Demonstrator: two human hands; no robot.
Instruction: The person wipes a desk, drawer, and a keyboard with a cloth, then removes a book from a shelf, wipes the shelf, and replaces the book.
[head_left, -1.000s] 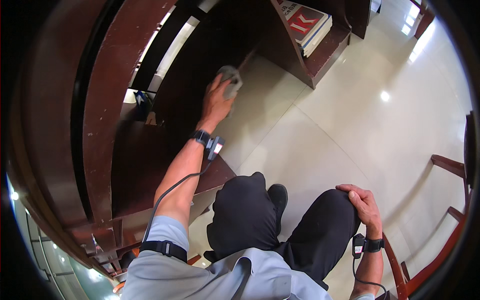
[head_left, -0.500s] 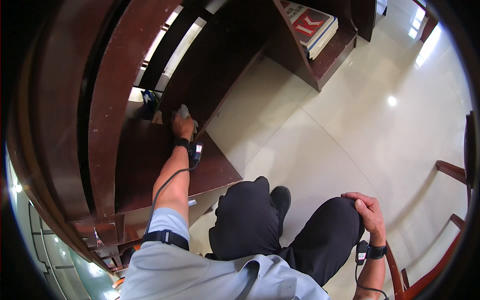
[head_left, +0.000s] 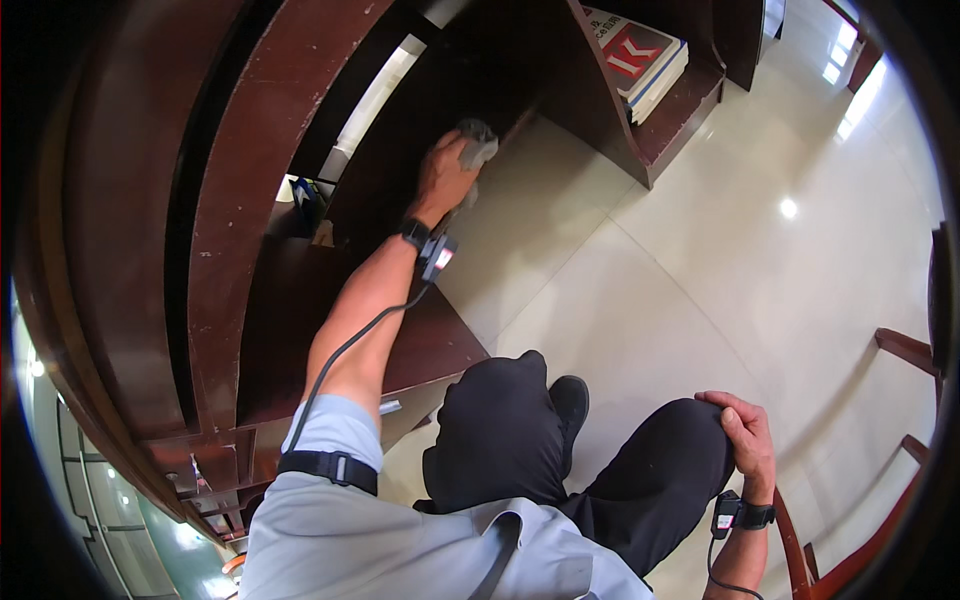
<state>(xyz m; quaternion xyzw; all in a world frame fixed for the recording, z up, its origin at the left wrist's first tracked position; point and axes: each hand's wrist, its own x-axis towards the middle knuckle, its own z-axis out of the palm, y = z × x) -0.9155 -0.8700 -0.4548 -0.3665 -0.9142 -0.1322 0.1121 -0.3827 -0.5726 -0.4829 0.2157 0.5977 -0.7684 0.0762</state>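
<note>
My left hand is closed on a grey cloth, reaching up to a dark wooden panel beside the slatted side of the wooden furniture. Below the arm is a brown shelf board. My right hand grips my right knee, fingers curved over it.
At the top, a stack of books lies on a low shelf. Glossy tiles form the floor. Red-brown chair parts stand at the right. Small dark blue items show through an opening in the furniture.
My left hand with the cloth moved down and left along the panel half a second ago, then back up and right. My right hand stays on my knee.
</note>
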